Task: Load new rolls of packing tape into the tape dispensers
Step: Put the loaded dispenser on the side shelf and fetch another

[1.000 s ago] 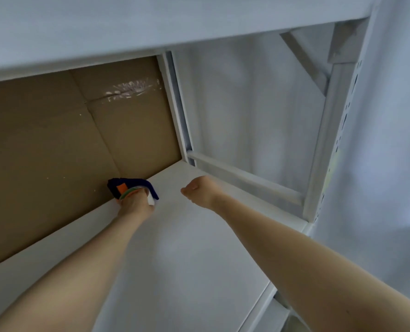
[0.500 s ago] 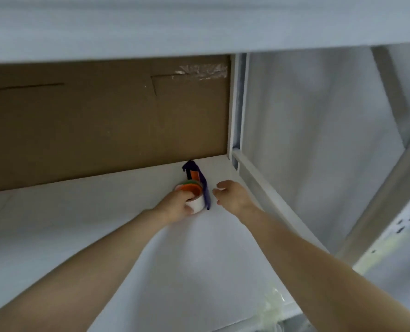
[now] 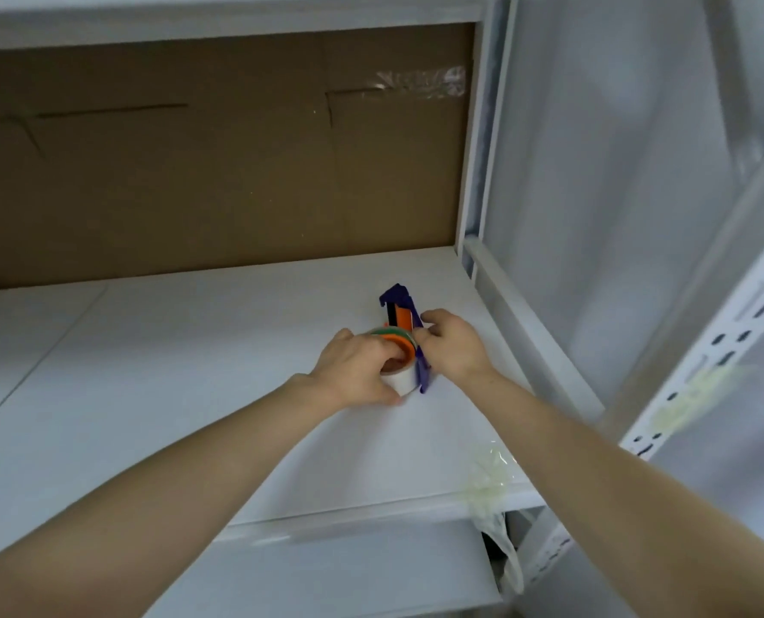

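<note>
— Far left of the grip?
— Bare white shelf board (image 3: 148, 372), and behind it a brown cardboard back panel (image 3: 215, 171), creased.

— Then the left hand (image 3: 355, 372)?
— Wrapped round the tape roll (image 3: 401, 380): thumb underneath, fingers curled over the top toward the core. A full clasp, not a spread palm.

— Look of the roll?
— Pale, whitish outer band, standing on edge. Seated on an orange hub with a green rim at its top.

— And the tape dispenser (image 3: 400, 305)?
— Dark purple-blue frame with an orange plate toward the far end. Lies on the shelf between the two hands, tight against the roll's right face. Stretches away from the grip toward the back right corner, with a narrow purple end poking out on the camera side, beside the right wrist.

— Right hand (image 3: 454, 350)?
— Just right of the frame, fingers bent onto it in a narrow pinch.

— Hidden or unclear?
— Core and near face of the roll, covered by the left fingers. Cutting edge too blurred to make out. Tape threaded or not: cannot tell.

— Further right?
— White rear upright (image 3: 483, 171) beyond the dispenser's tip. Well apart from the grip, a slotted post (image 3: 741, 314) smeared with yellowish residue. Near the shelf's front edge, on the camera side of the hands, a crumpled wad of clear tape (image 3: 487, 479).
</note>
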A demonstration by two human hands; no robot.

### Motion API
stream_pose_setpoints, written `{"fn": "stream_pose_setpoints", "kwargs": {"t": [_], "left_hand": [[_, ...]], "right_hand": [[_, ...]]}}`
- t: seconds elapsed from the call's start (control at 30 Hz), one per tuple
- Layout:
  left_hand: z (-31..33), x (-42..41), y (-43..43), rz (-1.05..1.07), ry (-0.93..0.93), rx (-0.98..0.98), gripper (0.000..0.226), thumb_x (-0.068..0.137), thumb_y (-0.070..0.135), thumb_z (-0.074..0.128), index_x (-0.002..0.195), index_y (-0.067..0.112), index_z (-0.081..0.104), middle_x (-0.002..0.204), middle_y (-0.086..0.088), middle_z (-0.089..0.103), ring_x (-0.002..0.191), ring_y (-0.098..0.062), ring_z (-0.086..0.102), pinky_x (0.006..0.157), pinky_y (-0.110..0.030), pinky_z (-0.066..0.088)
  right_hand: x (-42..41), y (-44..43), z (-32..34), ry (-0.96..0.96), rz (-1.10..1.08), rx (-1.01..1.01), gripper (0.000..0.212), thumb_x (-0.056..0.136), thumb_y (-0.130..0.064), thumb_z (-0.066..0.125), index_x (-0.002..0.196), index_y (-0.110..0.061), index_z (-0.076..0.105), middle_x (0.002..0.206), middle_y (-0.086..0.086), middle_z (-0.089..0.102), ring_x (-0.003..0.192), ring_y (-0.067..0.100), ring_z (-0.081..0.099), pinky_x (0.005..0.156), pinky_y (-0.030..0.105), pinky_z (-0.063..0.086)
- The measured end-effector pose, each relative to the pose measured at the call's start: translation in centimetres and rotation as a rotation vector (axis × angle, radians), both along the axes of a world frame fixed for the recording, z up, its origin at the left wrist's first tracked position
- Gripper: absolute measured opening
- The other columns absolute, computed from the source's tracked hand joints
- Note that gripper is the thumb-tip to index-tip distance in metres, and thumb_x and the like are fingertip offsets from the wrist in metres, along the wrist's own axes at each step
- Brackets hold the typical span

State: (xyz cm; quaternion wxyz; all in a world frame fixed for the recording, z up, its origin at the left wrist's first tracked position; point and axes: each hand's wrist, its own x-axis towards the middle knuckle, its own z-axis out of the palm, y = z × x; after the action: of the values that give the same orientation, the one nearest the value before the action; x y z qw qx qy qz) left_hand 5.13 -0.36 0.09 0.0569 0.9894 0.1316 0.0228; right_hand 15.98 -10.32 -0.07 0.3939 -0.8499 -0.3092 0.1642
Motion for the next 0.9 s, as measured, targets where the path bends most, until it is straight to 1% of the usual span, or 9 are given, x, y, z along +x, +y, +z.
{"fn": "stream_pose_setpoints", "kwargs": {"t": [0.07,0.2,0.3,0.37,0.5,0.6,0.73,0.83,0.9], "left_hand": [[0.0,0.0,-0.5,-0.022,-0.031,0.043,0.026,0.075,0.041,0.067,0.094,0.026,0.058,0.083,0.01,0.055,0.083,-0.017,0.056,0.077,-0.026,0.028],[-0.3,0.1,-0.3,0.016,-0.093,-0.043,0.041,0.069,0.039,0.074,0.104,0.021,0.063,0.093,0.006,0.067,0.084,-0.018,0.061,0.073,-0.024,0.042],[-0.1,0.0,-0.3,0.028,-0.104,-0.086,0.029,0.07,0.042,0.075,0.076,0.023,0.054,0.069,0.011,0.053,0.07,-0.016,0.05,0.059,-0.024,0.036],[0.4,-0.1,-0.2,0.0,-0.087,-0.096,0.028,0.075,0.039,0.072,0.075,0.019,0.053,0.068,0.009,0.047,0.07,-0.017,0.047,0.059,-0.024,0.032],[1.9,0.0,0.4,-0.057,-0.041,-0.176,0.021,0.082,0.025,0.068,0.095,0.016,0.054,0.092,-0.003,0.057,0.091,-0.023,0.057,0.068,-0.027,0.038],[2.2,0.0,1.4,-0.037,-0.037,-0.304,0.037,0.082,0.02,0.07,0.113,0.006,0.056,0.112,-0.007,0.06,0.105,-0.022,0.057,0.085,-0.029,0.044],[2.5,-0.1,2.1,-0.031,-0.019,-0.372,0.03,0.083,0.02,0.07,0.109,0.007,0.059,0.091,0.001,0.05,0.083,-0.015,0.047,0.068,-0.021,0.034],[3.1,0.2,1.7,-0.068,0.05,-0.275,0.015,0.087,0.021,0.064,0.085,0.013,0.051,0.077,0.002,0.045,0.076,-0.018,0.044,0.058,-0.025,0.031],[3.8,0.7,1.3,-0.112,0.106,-0.203,0.019,0.09,0.021,0.061,0.083,0.014,0.044,0.079,-0.001,0.045,0.077,-0.02,0.044,0.06,-0.028,0.031]], "right_hand": [[-0.4,-0.2,0.2,-0.044,0.007,-0.015,0.041,0.096,-0.024,0.046,0.134,-0.012,0.047,0.115,0.01,0.065,0.104,0.026,0.06,0.086,0.031,0.047],[-0.6,-0.9,0.6,-0.079,0.021,-0.016,0.033,0.097,-0.019,0.044,0.125,-0.008,0.056,0.115,0.013,0.065,0.107,0.029,0.058,0.089,0.033,0.045],[-0.2,-1.1,0.4,-0.116,0.03,-0.019,0.027,0.096,-0.016,0.042,0.109,-0.006,0.063,0.104,0.014,0.067,0.098,0.031,0.059,0.084,0.035,0.047],[-0.1,-1.0,0.4,-0.12,0.036,-0.033,0.028,0.096,-0.014,0.039,0.105,-0.004,0.064,0.101,0.016,0.067,0.094,0.031,0.059,0.082,0.036,0.048],[-0.6,-0.6,0.8,-0.101,0.018,-0.026,0.033,0.099,-0.012,0.035,0.118,-0.003,0.06,0.112,0.018,0.065,0.102,0.032,0.058,0.092,0.041,0.047],[-0.7,-0.5,1.0,-0.075,-0.004,-0.024,0.036,0.101,-0.014,0.031,0.126,-0.004,0.055,0.119,0.019,0.062,0.106,0.035,0.058,0.092,0.036,0.046],[-0.5,-0.3,1.0,-0.023,-0.012,-0.013,0.038,0.102,-0.016,0.029,0.136,-0.012,0.046,0.13,0.011,0.056,0.112,0.032,0.056,0.095,0.034,0.046],[-0.6,-0.2,0.6,0.094,0.005,0.054,0.038,0.102,-0.017,0.03,0.137,-0.014,0.046,0.13,0.012,0.055,0.114,0.031,0.054,0.1,0.042,0.046],[-0.8,-0.2,0.5,0.11,0.01,0.065,0.038,0.101,-0.017,0.031,0.136,-0.014,0.047,0.127,0.014,0.057,0.112,0.034,0.054,0.098,0.048,0.047]]}}
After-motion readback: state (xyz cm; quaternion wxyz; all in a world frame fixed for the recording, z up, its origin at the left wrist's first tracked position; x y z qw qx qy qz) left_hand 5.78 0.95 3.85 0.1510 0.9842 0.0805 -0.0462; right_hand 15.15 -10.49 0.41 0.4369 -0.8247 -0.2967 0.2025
